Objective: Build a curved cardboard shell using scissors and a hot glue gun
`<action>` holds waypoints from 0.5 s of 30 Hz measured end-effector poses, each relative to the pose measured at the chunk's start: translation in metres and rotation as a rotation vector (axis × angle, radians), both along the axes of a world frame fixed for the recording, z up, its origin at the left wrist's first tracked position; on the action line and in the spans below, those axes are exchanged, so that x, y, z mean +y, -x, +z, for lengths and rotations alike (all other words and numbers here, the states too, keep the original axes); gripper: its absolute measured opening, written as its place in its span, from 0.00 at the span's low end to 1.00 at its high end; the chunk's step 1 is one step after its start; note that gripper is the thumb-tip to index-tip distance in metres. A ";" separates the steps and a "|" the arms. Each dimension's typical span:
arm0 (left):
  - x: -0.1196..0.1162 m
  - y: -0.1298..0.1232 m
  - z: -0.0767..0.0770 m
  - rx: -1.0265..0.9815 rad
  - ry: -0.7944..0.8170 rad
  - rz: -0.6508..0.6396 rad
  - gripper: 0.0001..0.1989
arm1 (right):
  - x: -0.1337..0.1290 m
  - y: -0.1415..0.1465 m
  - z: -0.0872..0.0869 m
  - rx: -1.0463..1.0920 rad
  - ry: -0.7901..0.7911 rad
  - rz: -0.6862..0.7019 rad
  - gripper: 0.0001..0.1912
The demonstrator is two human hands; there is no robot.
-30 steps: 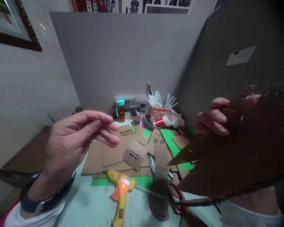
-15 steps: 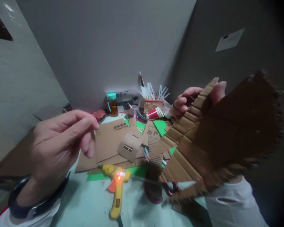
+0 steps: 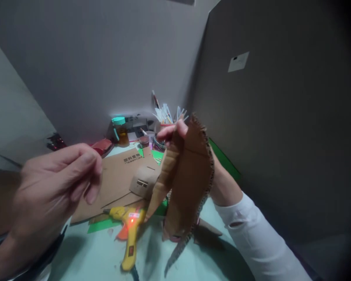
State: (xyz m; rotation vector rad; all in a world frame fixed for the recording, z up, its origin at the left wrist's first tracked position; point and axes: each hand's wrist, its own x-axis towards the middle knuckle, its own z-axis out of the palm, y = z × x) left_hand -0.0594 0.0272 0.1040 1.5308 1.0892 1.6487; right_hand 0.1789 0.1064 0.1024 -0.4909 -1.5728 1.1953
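My right hand (image 3: 175,132) grips a bent brown cardboard piece (image 3: 188,171) by its upper edge, raised over the table. The piece has a ragged corrugated edge and pointed strips hanging down; it hides part of the hand. On the left, my left hand (image 3: 61,175) is held up with thumb and forefinger pinched together; whatever may be between them is hidden or too small to see. A yellow glue gun (image 3: 130,234) lies between the hands on the table, its red light lit. Behind it is a small slotted cardboard piece (image 3: 143,182).
Flat cardboard sheets (image 3: 111,171) and green scraps (image 3: 102,225) cover the table's middle. Toward the wall stand a teal-lidded bottle (image 3: 121,132) and a holder of white sticks (image 3: 163,115). A grey wall (image 3: 280,136) rises on the right.
The cardboard piece has moved left toward the middle and turned more edge-on, carried by my right hand. My view has swung right. My left hand stays pinched.
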 end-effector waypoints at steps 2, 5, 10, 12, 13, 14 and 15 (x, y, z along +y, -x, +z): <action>0.000 -0.007 0.000 0.033 0.017 -0.049 0.12 | -0.005 0.005 -0.005 -0.050 -0.003 0.057 0.22; 0.001 -0.014 0.001 0.151 0.012 -0.120 0.12 | -0.013 0.009 -0.005 -0.096 0.055 0.141 0.19; 0.001 -0.016 0.000 0.145 0.074 -0.106 0.06 | -0.027 0.010 0.014 -0.061 0.139 0.181 0.16; 0.002 -0.017 -0.001 0.075 0.089 -0.114 0.04 | -0.027 0.011 0.019 -0.038 0.147 0.176 0.16; 0.003 -0.016 -0.001 0.031 0.071 -0.117 0.04 | -0.025 0.011 0.021 -0.024 0.150 0.176 0.16; 0.005 -0.015 -0.001 -0.013 0.051 -0.114 0.06 | -0.023 0.012 0.021 -0.006 0.155 0.174 0.16; 0.006 -0.012 -0.002 -0.053 0.030 -0.103 0.08 | -0.019 0.012 0.021 0.014 0.164 0.173 0.15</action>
